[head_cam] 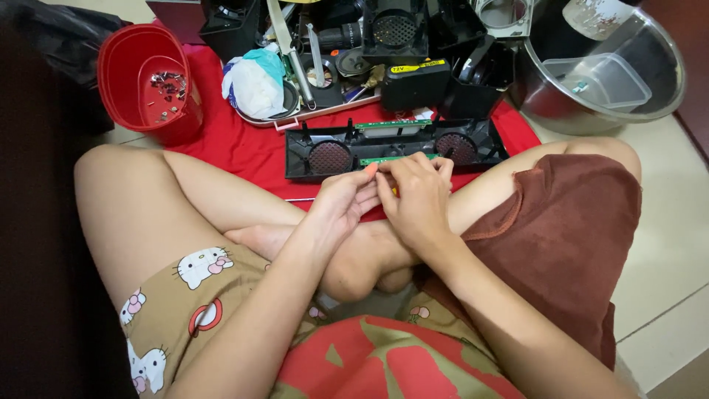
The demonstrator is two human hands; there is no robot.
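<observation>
Nearest: a person seated cross-legged on the floor, in tan printed shorts with cartoon cat faces point(203, 266), a rust-brown towel point(561, 236) draped over the right thigh.

Left hand point(341, 201): palm inward, fingers curled, orange-painted thumbnail raised, fingertips pinched against the other hand's. Right hand point(417, 196): fingers bent down and closed, knuckles up, meeting the left hand above the crossed ankles. A sliver of yellow shows between the two hands; what it belongs to is too hidden to tell.

Just beyond the fingertips: a long black plastic speaker housing with two round mesh grilles point(395, 148), lying open side up on a red cloth point(236, 144) spread on the floor. Narrow green circuit board strips point(391, 124) sit along its upper and lower edges. A thin metal rod point(299, 199) lies on the cloth beside the left wrist.

Further left: a red plastic bucket point(122, 74) on its side, a smaller red tub inside it holding small screws point(168, 85).

Far centre: a tray point(295, 118) heaped with black plastic casings, a crumpled white and teal plastic bag point(255, 85), a black block with a yellow label point(413, 83).

Far right: a large steel bowl point(657, 89) containing a clear plastic box point(602, 80).
</observation>
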